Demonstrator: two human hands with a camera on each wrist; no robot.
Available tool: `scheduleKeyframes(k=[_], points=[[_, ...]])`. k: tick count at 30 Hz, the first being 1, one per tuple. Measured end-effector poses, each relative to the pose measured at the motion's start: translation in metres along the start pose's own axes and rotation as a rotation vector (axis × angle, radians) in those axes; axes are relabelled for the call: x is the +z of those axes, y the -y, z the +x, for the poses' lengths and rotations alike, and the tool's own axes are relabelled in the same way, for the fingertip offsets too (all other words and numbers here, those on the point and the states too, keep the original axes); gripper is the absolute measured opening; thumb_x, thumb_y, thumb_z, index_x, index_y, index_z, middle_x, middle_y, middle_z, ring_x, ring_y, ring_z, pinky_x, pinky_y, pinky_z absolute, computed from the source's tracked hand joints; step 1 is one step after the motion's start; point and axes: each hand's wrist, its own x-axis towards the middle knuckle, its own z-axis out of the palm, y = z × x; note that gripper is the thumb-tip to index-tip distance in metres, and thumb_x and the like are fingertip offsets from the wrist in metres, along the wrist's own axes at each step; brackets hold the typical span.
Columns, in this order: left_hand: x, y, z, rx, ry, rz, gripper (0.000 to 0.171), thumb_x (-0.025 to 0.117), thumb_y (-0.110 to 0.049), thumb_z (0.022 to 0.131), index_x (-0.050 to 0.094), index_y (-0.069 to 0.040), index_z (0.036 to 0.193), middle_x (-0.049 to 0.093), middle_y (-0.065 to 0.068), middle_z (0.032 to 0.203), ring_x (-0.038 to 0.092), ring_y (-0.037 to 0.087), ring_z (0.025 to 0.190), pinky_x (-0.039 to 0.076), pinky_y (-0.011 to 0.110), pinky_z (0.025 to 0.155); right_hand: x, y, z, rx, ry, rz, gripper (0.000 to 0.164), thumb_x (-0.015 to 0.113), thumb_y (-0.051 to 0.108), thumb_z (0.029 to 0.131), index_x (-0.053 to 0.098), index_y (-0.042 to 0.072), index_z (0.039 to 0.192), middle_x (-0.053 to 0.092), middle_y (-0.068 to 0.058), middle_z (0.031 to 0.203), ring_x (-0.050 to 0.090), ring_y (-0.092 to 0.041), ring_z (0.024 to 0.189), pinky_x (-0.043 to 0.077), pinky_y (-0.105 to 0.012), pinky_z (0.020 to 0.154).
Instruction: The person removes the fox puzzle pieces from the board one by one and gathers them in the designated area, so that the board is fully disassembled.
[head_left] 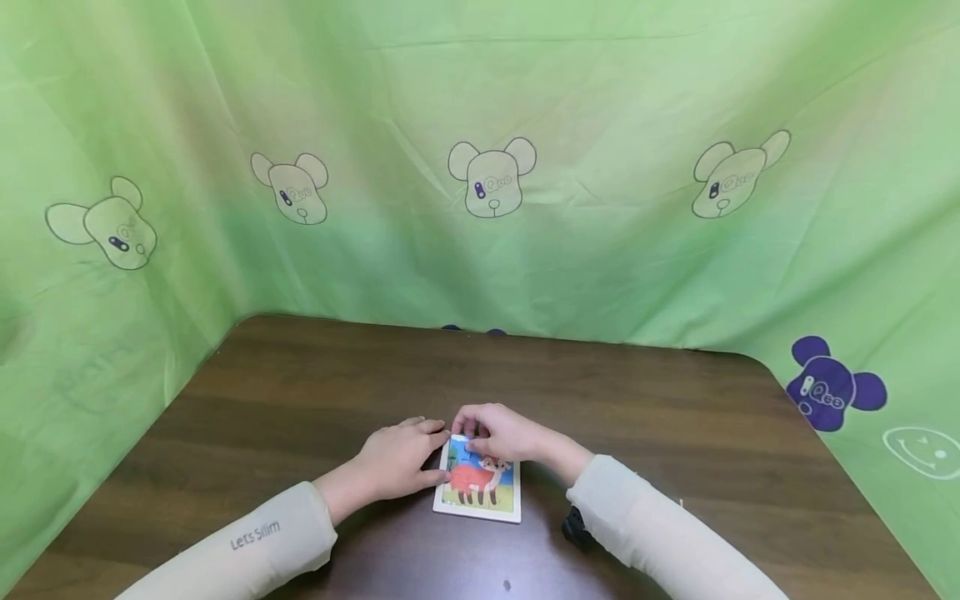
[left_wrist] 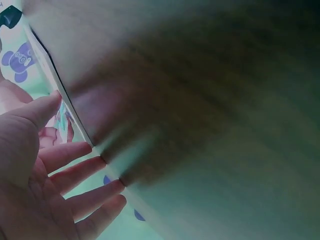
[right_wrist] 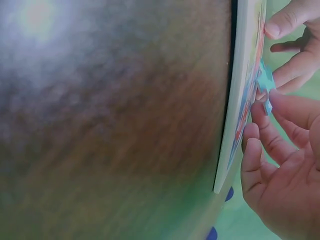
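A fox jigsaw puzzle in a white-framed board [head_left: 480,515] lies flat on the table. My right hand [head_left: 504,432] is over its upper part and pinches a blue puzzle piece [right_wrist: 266,80] between thumb and finger. In the right wrist view that piece stands tilted up from the picture. At the board's left edge rests my left hand [head_left: 397,460], palm down, its thumb touching the frame. The left wrist view shows the fingers [left_wrist: 82,205] of that hand spread and nearly straight against the tabletop. Part of the picture's top is hidden behind the right hand.
The brown wooden table [head_left: 337,375] has rounded far corners. Green curtains [head_left: 585,275] with printed bear heads hang around it. A small black object [head_left: 576,530] sits beside the right sleeve, partly covered by it.
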Motion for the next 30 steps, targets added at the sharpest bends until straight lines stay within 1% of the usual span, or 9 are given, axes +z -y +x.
scheduleKeyframes(k=[7, 11, 15, 20, 30], points=[[0.0, -0.003, -0.002, -0.019, 0.014, -0.004, 0.063, 0.068, -0.053, 0.088, 0.062, -0.014, 0.136, 0.06, 0.007, 0.141, 0.056, 0.032, 0.131, 0.055, 0.049, 0.095, 0.001, 0.0, -0.001, -0.023, -0.012, 0.04, 0.013, 0.064, 0.0, 0.093, 0.066, 0.006, 0.104, 0.061, 0.0, 0.081, 0.051, -0.006, 0.072, 0.046, -0.021, 0.072], [0.001, -0.001, 0.0, -0.018, 0.019, 0.011, 0.063, 0.067, -0.054, 0.088, 0.061, -0.015, 0.137, 0.059, 0.007, 0.142, 0.056, 0.032, 0.131, 0.055, 0.049, 0.095, -0.004, 0.002, -0.002, -0.011, -0.031, 0.064, 0.012, 0.065, 0.001, 0.093, 0.067, 0.006, 0.103, 0.062, 0.0, 0.081, 0.052, -0.006, 0.072, 0.046, -0.02, 0.072], [0.001, 0.0, 0.001, -0.018, 0.016, 0.03, 0.063, 0.067, -0.054, 0.088, 0.061, -0.016, 0.137, 0.059, 0.006, 0.142, 0.056, 0.031, 0.131, 0.055, 0.048, 0.095, -0.01, 0.001, -0.003, -0.018, -0.059, 0.083, 0.012, 0.065, 0.0, 0.092, 0.067, 0.005, 0.103, 0.061, -0.001, 0.08, 0.052, -0.005, 0.071, 0.046, -0.02, 0.071], [0.001, -0.003, 0.001, -0.029, 0.012, 0.014, 0.061, 0.068, -0.053, 0.087, 0.062, -0.016, 0.135, 0.06, 0.007, 0.142, 0.056, 0.031, 0.131, 0.055, 0.049, 0.095, -0.016, -0.005, -0.008, -0.032, -0.081, 0.088, 0.012, 0.065, 0.0, 0.092, 0.067, 0.004, 0.103, 0.061, -0.002, 0.081, 0.052, -0.006, 0.072, 0.046, -0.021, 0.07], [0.0, -0.003, 0.0, -0.034, -0.005, 0.027, 0.061, 0.069, -0.053, 0.087, 0.064, -0.015, 0.134, 0.061, 0.007, 0.14, 0.057, 0.031, 0.13, 0.055, 0.048, 0.096, -0.028, -0.012, -0.021, 0.037, -0.115, 0.084, 0.012, 0.063, 0.001, 0.094, 0.068, 0.004, 0.104, 0.063, -0.004, 0.084, 0.054, -0.01, 0.077, 0.047, -0.024, 0.072]])
